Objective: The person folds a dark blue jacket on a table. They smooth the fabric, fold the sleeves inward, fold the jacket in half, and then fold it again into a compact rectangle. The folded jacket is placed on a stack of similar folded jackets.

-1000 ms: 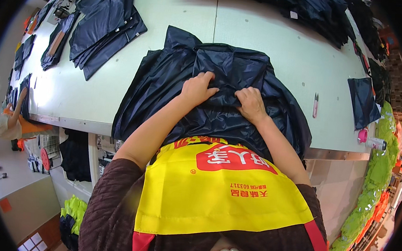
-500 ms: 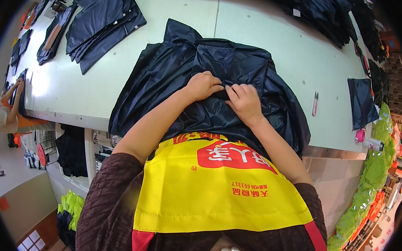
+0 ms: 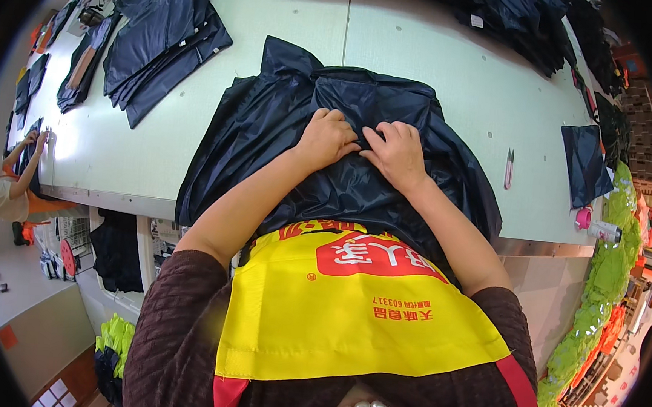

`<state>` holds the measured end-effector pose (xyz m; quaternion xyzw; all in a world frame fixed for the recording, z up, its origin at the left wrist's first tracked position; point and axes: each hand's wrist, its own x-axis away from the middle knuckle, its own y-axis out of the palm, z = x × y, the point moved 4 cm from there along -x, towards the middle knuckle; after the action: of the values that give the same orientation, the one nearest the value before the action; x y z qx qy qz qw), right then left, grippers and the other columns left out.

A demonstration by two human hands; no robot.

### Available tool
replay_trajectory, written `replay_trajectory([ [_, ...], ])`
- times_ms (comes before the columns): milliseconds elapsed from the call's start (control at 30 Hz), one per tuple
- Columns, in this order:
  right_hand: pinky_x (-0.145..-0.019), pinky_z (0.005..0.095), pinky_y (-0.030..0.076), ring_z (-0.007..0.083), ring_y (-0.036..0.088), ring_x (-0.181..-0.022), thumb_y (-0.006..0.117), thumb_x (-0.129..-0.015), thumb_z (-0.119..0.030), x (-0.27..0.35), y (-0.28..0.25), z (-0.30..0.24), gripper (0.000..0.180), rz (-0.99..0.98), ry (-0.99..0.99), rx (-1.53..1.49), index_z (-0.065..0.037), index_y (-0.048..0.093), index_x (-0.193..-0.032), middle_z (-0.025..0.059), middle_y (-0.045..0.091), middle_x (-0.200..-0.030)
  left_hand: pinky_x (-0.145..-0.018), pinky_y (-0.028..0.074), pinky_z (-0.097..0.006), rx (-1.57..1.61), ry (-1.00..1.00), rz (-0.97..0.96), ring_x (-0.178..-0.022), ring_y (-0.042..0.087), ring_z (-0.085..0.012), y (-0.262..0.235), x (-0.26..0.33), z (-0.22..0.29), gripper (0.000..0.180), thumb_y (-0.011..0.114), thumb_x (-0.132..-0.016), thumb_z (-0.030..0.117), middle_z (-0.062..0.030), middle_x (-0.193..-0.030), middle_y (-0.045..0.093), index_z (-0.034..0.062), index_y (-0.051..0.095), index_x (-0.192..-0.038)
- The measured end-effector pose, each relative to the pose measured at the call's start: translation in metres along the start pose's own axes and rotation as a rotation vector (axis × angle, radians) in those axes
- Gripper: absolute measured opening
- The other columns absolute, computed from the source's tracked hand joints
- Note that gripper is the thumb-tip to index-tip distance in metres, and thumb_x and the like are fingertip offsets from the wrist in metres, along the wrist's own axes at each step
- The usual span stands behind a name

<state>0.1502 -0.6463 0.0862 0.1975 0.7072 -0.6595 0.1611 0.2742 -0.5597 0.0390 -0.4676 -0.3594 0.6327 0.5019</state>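
Note:
A shiny dark navy garment (image 3: pixel 271 116) lies spread and creased on the table in front of me, its lower part hanging over the near edge against my yellow apron (image 3: pixel 363 319). My left hand (image 3: pixel 327 139) is on the middle of it, fingers curled and pinching the thin fabric. Close beside it, my right hand (image 3: pixel 396 154) also has bent fingers gripping the cloth, thumb pointing toward the left hand. The two hands are a small gap apart. What exactly sits between the fingertips is partly hidden by the fingers.
Folded dark garments (image 3: pixel 163 45) are stacked at the far left, and a dark heap (image 3: pixel 505 23) lies at the far right. Small thread snips (image 3: pixel 509 169) rest right of my garment, near a folded dark piece (image 3: pixel 586 165) and a bottle (image 3: pixel 604 230). Another person (image 3: pixel 14 182) works at far left.
Both hands have shifted slightly; the fingers are more bent and the fingertips sit a little farther apart. The garment stays in nearly the same place.

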Motion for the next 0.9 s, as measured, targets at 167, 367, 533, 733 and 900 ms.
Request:
replay_trajectory([
  [167, -0.073, 0.0338, 0.046, 0.0241, 0.056, -0.081, 0.068, -0.076, -0.018, 0.016, 0.04, 0.028, 0.024, -0.145, 0.042, -0.213, -0.006, 0.065, -0.097, 0.0068, 0.06, -0.084, -0.083, 0.037, -0.036, 0.277, -0.245, -0.249, -0.094, 0.054, -0.0203, 0.02, -0.022, -0.033, 0.019, 0.064, -0.077, 0.032, -0.0003, -0.081, 0.067, 0.0147, 0.072, -0.08],
  [367, -0.076, 0.0375, 0.046, 0.0278, 0.058, -0.084, 0.067, -0.079, -0.026, 0.01, 0.067, 0.07, 0.028, -0.372, 0.35, -0.725, -0.002, 0.066, -0.094, 0.0134, 0.063, -0.083, -0.08, 0.043, -0.038, -0.011, 0.147, 0.28, -0.089, 0.056, -0.024, -0.023, -0.026, 0.003, 0.023, 0.067, -0.076, 0.029, -0.0051, -0.096, 0.06, 0.011, 0.064, -0.09],
  [533, -0.074, 0.0344, 0.045, 0.0241, 0.054, -0.082, 0.073, -0.07, -0.026, -0.015, 0.016, 0.038, 0.036, -0.089, 0.027, -0.16, -0.005, 0.065, -0.1, 0.0063, 0.058, -0.084, -0.076, 0.046, -0.036, 0.169, 0.1, 0.118, -0.084, 0.058, -0.0263, 0.008, -0.035, -0.028, 0.018, 0.065, -0.078, 0.024, -0.0076, -0.086, 0.064, 0.0064, 0.066, -0.084],
  [733, -0.073, 0.0329, 0.047, 0.026, 0.058, -0.081, 0.07, -0.075, -0.027, -0.008, 0.06, 0.079, 0.031, -0.294, 0.198, -0.469, -0.005, 0.068, -0.096, 0.0089, 0.063, -0.084, -0.077, 0.045, -0.037, 0.146, -0.043, 0.054, -0.086, 0.058, -0.0262, 0.012, -0.059, -0.04, 0.021, 0.063, -0.08, 0.026, -0.0077, -0.09, 0.064, 0.0068, 0.066, -0.088],
  [900, -0.073, 0.0335, 0.048, 0.0287, 0.062, -0.08, 0.065, -0.08, -0.028, -0.015, 0.071, 0.101, 0.028, -0.42, 0.452, -0.817, -0.005, 0.069, -0.095, 0.0136, 0.066, -0.086, -0.081, 0.039, -0.035, -0.008, 0.117, 0.294, -0.089, 0.056, -0.0216, -0.005, -0.045, -0.02, 0.025, 0.065, -0.077, 0.029, -0.0035, -0.094, 0.063, 0.0097, 0.065, -0.094],
])
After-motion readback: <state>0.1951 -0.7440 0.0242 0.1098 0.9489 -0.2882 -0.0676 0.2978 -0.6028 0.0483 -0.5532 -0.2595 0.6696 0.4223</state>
